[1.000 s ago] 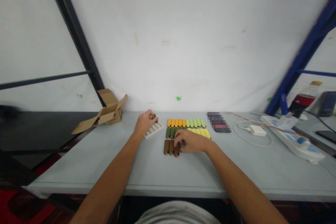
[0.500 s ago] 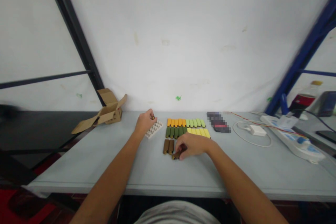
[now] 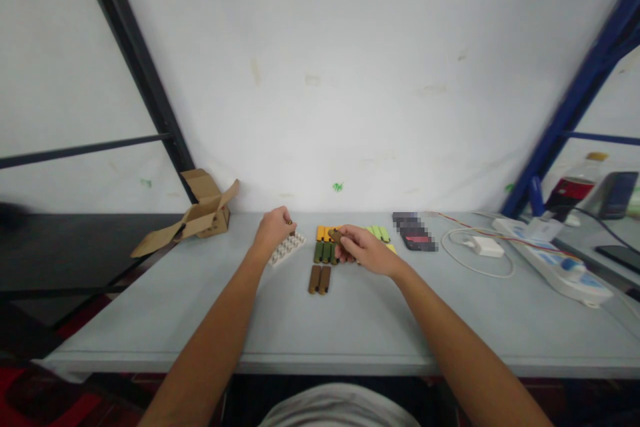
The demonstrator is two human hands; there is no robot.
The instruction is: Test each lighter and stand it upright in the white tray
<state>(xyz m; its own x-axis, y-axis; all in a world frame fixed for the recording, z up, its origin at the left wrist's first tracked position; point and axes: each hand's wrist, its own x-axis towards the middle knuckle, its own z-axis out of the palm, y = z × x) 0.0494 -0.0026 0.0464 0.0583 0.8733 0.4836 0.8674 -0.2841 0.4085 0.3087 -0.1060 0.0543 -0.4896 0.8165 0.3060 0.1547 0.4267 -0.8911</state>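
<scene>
My left hand (image 3: 274,230) is closed at the near-left side of a white tray with round holes (image 3: 286,251). A small brown piece with a brassy end (image 3: 290,222) shows at its fingertips, the rest hidden by the fingers. My right hand (image 3: 367,248) pinches a brown cylinder (image 3: 335,236) above the coloured rows. Under and beside it lie orange cylinders (image 3: 321,233), dark green cylinders (image 3: 322,253), light green cylinders (image 3: 381,234) and a bit of yellow (image 3: 391,249). Two brown cylinders (image 3: 319,279) lie side by side nearer me.
An open cardboard box (image 3: 210,210) stands at the back left. To the right are a blurred-out dark item (image 3: 415,232), a white adapter (image 3: 487,247) with a looped cable, a power strip (image 3: 555,263) and a bottle of dark drink (image 3: 575,190).
My right hand has lifted a brown cylinder off the table and carried it away from me, over the coloured rows. My left hand remains at the tray, its fingers still closed.
</scene>
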